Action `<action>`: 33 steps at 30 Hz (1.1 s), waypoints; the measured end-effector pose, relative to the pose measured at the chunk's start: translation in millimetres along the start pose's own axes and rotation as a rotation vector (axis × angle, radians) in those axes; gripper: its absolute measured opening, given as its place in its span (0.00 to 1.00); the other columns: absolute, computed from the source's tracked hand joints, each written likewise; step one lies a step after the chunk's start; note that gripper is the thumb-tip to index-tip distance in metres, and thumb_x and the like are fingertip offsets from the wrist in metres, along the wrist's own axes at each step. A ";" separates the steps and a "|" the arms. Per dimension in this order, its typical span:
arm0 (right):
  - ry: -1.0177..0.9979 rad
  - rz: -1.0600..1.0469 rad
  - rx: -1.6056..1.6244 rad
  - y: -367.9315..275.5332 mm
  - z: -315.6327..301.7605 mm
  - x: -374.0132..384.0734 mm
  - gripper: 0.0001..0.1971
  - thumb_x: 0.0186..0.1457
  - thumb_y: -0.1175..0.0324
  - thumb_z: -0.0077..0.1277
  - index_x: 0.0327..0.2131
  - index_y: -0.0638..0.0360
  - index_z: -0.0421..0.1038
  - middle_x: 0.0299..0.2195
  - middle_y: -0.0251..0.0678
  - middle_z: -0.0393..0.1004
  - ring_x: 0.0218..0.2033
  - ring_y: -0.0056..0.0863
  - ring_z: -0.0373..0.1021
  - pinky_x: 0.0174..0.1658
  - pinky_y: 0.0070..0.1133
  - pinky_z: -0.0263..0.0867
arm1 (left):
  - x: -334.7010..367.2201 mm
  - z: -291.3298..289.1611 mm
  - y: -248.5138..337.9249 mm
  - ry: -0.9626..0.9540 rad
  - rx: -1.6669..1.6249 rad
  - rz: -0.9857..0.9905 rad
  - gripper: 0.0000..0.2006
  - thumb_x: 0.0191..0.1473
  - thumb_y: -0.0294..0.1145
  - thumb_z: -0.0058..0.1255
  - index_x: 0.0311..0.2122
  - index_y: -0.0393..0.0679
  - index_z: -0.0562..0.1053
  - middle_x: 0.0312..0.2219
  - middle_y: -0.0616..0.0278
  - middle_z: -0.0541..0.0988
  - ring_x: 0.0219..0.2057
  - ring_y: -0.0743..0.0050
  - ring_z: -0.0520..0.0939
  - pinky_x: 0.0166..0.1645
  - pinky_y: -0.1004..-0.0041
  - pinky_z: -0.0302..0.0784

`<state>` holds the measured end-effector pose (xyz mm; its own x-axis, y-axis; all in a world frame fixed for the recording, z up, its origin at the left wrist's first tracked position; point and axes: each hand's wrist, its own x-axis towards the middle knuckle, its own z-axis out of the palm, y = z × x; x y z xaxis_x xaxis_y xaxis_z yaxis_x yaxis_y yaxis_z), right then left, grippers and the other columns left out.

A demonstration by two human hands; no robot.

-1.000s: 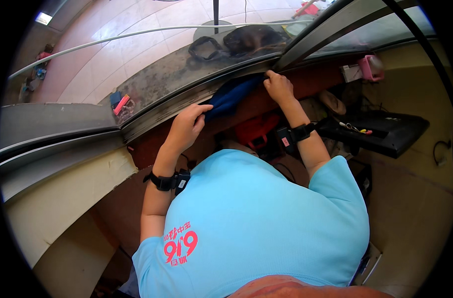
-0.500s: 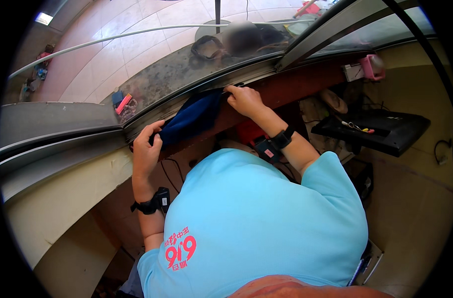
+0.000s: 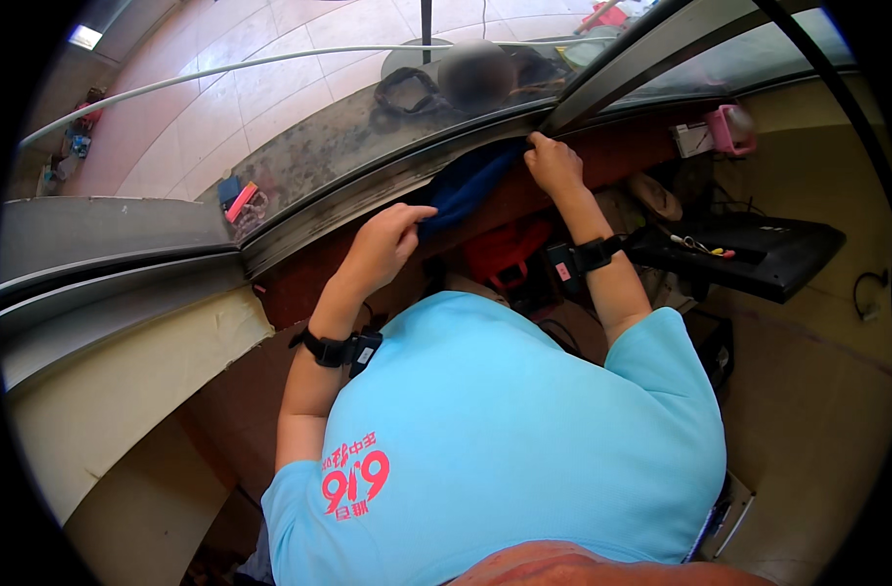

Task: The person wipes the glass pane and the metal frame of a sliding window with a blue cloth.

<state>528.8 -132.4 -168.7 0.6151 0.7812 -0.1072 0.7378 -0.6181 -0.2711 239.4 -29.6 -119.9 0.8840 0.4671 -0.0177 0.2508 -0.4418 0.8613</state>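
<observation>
A dark blue cloth [image 3: 473,184] is stretched between my two hands along the metal window track [image 3: 339,217]. My right hand [image 3: 555,166] pinches its far right end, close to the slanted window frame [image 3: 602,73]. At the cloth's near left end, my left hand [image 3: 387,242] is closed on it, with the index finger lying along the fabric. The cloth lies over the edge of the reddish-brown sill [image 3: 602,161]; its underside is hidden. Each wrist wears a black strap with a small box.
On the right sit a black monitor-like panel [image 3: 759,256] with loose cables, a pink container [image 3: 731,130] and a small white box [image 3: 693,140]. A red bag-like thing [image 3: 505,256] lies below the sill. Beyond the track are a stone ledge [image 3: 319,161] and a white cable [image 3: 270,66].
Both hands have moved to the right along the window track, carrying the blue cloth with them. More of the brown sill now shows at the left.
</observation>
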 end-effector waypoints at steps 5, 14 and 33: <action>-0.093 -0.165 0.270 -41.9 34.2 -12.4 0.12 0.47 0.63 0.47 0.36 0.51 0.73 0.32 0.46 0.76 0.36 0.47 0.72 0.40 0.38 0.68 | -40.2 -37.5 -19.5 0.161 0.009 -0.110 0.16 0.49 0.18 0.39 0.42 0.39 0.74 0.31 0.59 0.75 0.32 0.73 0.74 0.40 0.77 0.69; -0.481 -0.467 0.406 -183.7 64.8 -49.3 0.18 0.44 0.66 0.45 0.42 0.53 0.74 0.33 0.45 0.76 0.37 0.46 0.72 0.41 0.36 0.68 | -163.5 -98.4 -42.4 0.514 0.011 -0.488 0.15 0.53 0.19 0.35 0.43 0.38 0.73 0.31 0.62 0.75 0.33 0.77 0.72 0.41 0.80 0.67; -0.361 -0.276 0.089 -106.7 19.7 -14.0 0.13 0.49 0.65 0.44 0.37 0.50 0.77 0.32 0.42 0.77 0.35 0.43 0.73 0.39 0.34 0.68 | -121.7 -44.1 -50.5 0.128 -0.055 -0.230 0.15 0.52 0.19 0.39 0.44 0.41 0.73 0.35 0.54 0.75 0.35 0.64 0.75 0.42 0.72 0.70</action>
<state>436.1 -75.7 -157.2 0.2512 0.9056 -0.3418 0.8236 -0.3855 -0.4161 101.7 -30.3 -138.9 0.7482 0.6451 -0.1552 0.4146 -0.2719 0.8684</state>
